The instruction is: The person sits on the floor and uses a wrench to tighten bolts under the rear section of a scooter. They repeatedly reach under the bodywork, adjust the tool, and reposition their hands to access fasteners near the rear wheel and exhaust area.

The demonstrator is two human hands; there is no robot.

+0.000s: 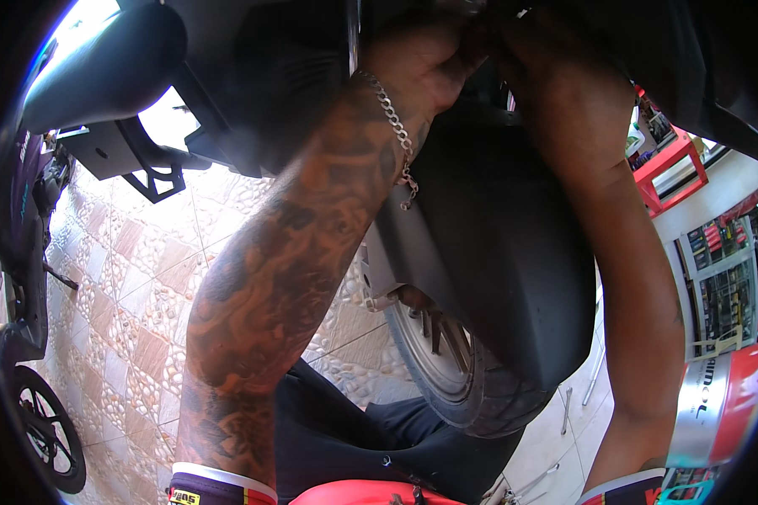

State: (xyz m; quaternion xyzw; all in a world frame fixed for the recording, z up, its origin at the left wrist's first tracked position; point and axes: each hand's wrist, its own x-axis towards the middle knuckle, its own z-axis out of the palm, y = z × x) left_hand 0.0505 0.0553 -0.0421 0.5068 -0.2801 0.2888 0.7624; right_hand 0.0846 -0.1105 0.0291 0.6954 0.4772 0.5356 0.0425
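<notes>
Both my arms reach up into the dark underside of a motorcycle, above its wheel (pixel 442 353) and black mudguard (pixel 505 244). My left hand (pixel 434 63), with a silver chain bracelet (pixel 390 109) at the wrist, has its fingers curled at the top centre. Close beside it, my right hand (pixel 552 63) bends its fingers inward in deep shadow. Both look closed around something small at the same spot, but I cannot make out what it is. Black bodywork (pixel 269 84) hangs left of my left hand.
Tools (pixel 567 411) lie on the floor right of the wheel. Another motorcycle's wheel (pixel 49 429) stands at the far left. On the right are a red stand (pixel 674 172), a shelf of goods (pixel 720 273) and a red and silver drum-shaped thing (pixel 720 412).
</notes>
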